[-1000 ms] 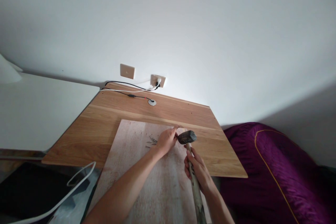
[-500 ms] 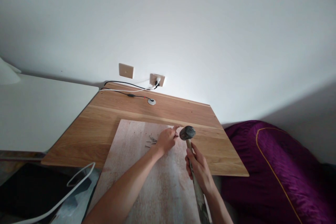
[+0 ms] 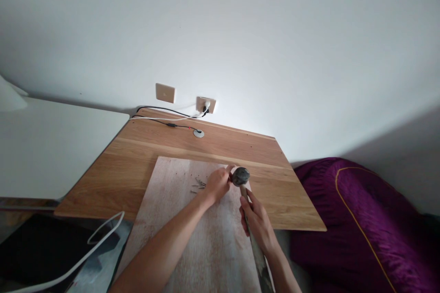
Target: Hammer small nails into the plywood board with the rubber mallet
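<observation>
My right hand (image 3: 256, 219) is wrapped round the wooden handle of a hammer (image 3: 241, 176). The dark head sits over the far right part of a pale, worn wooden board (image 3: 202, 247), right beside the fingers of my left hand (image 3: 218, 184). Those left fingers are pinched together at the board's surface; what they hold is hidden behind the hand and hammer head. Several loose nails (image 3: 198, 185) lie on the board just left of my left hand. A row of small dark dots runs along the board's far edge.
The board rests on a brown wooden desk (image 3: 288, 192) against a white wall. Black and white cables lead to a wall socket (image 3: 206, 104). A white table (image 3: 62, 146) adjoins on the left, and a purple cloth-covered piece (image 3: 330, 219) stands on the right.
The hammer and my right hand have moved slightly left, bringing the head closer to my left fingers. My left hand has stayed in place, and the loose nails lie as before.
</observation>
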`<move>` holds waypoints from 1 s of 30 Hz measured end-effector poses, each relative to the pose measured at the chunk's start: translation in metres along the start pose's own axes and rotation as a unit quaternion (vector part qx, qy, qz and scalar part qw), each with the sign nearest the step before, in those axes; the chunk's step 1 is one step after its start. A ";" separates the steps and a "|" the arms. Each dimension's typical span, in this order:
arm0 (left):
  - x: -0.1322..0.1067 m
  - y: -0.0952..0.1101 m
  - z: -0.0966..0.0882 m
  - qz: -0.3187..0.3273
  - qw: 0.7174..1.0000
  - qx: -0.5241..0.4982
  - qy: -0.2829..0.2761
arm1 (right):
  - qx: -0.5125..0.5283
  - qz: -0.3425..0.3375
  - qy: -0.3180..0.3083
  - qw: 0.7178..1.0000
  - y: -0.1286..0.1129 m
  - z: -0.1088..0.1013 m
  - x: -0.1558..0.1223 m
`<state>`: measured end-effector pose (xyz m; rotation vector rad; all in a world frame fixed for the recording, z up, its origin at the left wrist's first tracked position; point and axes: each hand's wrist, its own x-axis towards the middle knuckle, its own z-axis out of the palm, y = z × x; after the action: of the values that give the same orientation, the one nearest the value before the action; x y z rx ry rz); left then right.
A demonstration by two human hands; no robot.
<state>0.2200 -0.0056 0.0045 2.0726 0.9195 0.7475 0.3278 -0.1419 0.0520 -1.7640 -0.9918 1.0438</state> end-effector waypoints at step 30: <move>0.001 -0.002 0.002 0.008 1.000 0.002 0.010 | -0.037 -0.017 0.028 0.999 0.012 0.001 0.004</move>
<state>0.2215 -0.0047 0.0018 2.0813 0.9172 0.7778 0.3311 -0.1424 0.0394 -1.8198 -1.0338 0.9427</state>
